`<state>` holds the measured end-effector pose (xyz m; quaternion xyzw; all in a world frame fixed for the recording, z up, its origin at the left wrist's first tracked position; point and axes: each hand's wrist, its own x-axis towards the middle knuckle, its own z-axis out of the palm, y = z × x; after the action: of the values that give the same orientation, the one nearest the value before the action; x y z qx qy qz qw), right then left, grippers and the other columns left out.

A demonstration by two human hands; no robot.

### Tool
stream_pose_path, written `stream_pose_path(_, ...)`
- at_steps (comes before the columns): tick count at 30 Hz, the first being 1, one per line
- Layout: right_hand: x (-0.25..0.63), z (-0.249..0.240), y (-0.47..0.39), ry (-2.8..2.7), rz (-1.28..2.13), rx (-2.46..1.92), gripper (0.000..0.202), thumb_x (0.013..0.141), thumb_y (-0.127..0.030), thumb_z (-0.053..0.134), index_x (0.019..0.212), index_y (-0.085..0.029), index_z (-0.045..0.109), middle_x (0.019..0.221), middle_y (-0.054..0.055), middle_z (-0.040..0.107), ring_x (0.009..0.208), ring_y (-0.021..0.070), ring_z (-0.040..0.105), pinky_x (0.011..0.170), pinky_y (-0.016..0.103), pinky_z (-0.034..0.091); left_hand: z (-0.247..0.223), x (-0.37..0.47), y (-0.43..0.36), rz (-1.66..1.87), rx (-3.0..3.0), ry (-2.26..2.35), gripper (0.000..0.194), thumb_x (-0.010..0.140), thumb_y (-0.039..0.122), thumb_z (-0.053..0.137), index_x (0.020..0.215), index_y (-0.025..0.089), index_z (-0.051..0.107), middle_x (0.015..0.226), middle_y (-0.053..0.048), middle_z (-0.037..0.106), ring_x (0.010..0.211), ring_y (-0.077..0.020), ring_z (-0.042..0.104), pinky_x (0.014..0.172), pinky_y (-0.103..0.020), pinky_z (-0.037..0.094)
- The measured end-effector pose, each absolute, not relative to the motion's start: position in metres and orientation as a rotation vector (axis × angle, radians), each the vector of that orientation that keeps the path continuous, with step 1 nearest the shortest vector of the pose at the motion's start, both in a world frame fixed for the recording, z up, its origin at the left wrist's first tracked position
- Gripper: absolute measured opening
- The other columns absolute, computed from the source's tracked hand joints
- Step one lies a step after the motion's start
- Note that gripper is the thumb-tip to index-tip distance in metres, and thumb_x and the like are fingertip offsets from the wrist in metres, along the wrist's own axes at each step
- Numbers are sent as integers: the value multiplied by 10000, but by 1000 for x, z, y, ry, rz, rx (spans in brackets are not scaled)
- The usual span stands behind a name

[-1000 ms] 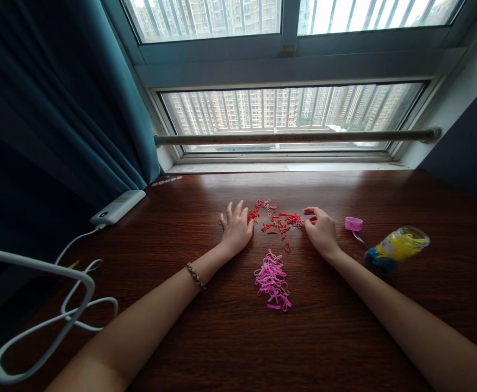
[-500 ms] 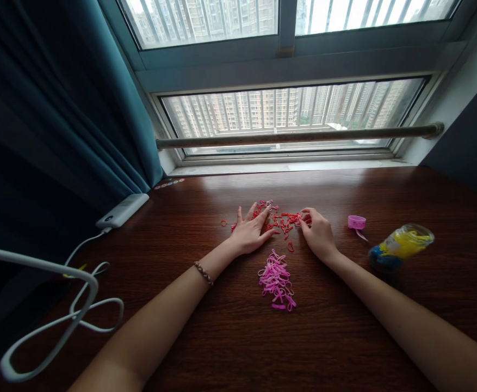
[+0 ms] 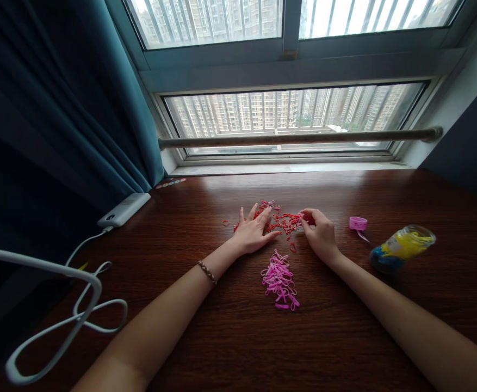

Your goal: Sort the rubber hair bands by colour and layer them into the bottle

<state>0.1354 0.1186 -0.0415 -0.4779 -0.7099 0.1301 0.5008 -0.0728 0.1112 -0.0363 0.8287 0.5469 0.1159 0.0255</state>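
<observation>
Spread flat, my left hand [image 3: 254, 233] rests over part of a scattered heap of red rubber bands [image 3: 287, 222]; some bands stick out past its fingers. At the heap's right edge, my right hand [image 3: 318, 231] has thumb and index finger pinched together on a small pink rubber band [image 3: 301, 215], mostly hidden by the fingertips. Nearer to me, between my forearms, lies a pile of pink-purple rubber bands [image 3: 279, 280]. One red band [image 3: 292, 247] lies alone between the two piles, and another [image 3: 225, 222] is left of my left hand.
Right of my right hand are a pink tape-like ring [image 3: 358, 223] with a loose tail and a tilted clear jar [image 3: 402, 247] of yellow and blue bands. A white power bank [image 3: 124, 210] and white cable [image 3: 59, 261] lie at left. A metal bar [image 3: 299, 139] crosses the window.
The view has shifted slightly, moving everything a little to the right. My left hand stays flat on the red bands, and my right hand keeps pinching at the heap's edge.
</observation>
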Motion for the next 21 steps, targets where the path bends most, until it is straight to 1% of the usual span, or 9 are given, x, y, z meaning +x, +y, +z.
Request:
stream_pose_path(3, 136, -39, 117, -1708, 335, -1168, 150, 781, -236, 501, 884, -159, 579, 786, 57, 604, 691, 161, 561, 680, 299, 471, -36, -73, 110, 416, 2554, 1702, 710, 783, 655, 287, 1365, 258, 203, 1360, -47, 382, 1316, -313, 120, 1004, -630, -44)
stream_pose_path(6, 137, -38, 116, -1654, 375, -1172, 170, 781, -267, 509, 890, -160, 584, 788, 60, 612, 692, 164, 571, 683, 308, 479, -34, -72, 108, 492, 2576, 1712, 688, 779, 641, 332, 1343, 254, 259, 1344, -68, 389, 1290, -304, 199, 1015, -620, -4)
stream_pose_path(8, 137, -39, 116, -1610, 454, -1161, 188, 778, -285, 520, 906, -162, 581, 794, 62, 618, 702, 168, 584, 688, 312, 484, -34, -72, 108, 494, 2582, 1724, 697, 779, 638, 337, 1351, 251, 245, 1377, -72, 340, 1301, -301, 176, 1021, -611, 3)
stream_pose_path(10, 136, -40, 116, -1571, 596, -1118, 207, 778, -297, 527, 933, -167, 567, 791, 58, 623, 698, 169, 599, 683, 312, 492, -35, -73, 110, 433, 2581, 1715, 712, 782, 642, 318, 1369, 254, 204, 1403, -60, 305, 1321, -304, 116, 1020, -610, -10)
stream_pose_path(13, 134, -41, 115, -1516, 818, -1015, 220, 776, -309, 538, 948, -173, 551, 768, 45, 624, 659, 159, 610, 649, 303, 501, -37, -74, 113, 348, 2577, 1684, 717, 787, 647, 287, 1379, 258, 175, 1395, -42, 330, 1332, -303, 79, 1014, -614, -30)
stream_pose_path(17, 132, -37, 113, -1434, 961, -947, 221, 738, -322, 590, 891, -163, 575, 750, 37, 628, 623, 143, 608, 627, 288, 504, -36, -73, 111, 395, 2568, 1696, 676, 792, 640, 295, 1351, 264, 251, 1367, -43, 375, 1315, -303, 139, 1010, -622, -31)
stream_pose_path(21, 130, -29, 107, -1373, 1106, -877, 235, 703, -335, 631, 858, -162, 592, 706, 17, 632, 601, 129, 601, 605, 271, 500, -31, -72, 106, 458, 2602, 1658, 579, 811, 600, 322, 1287, 272, 358, 1320, -43, 423, 1278, -296, 213, 1005, -630, -11)
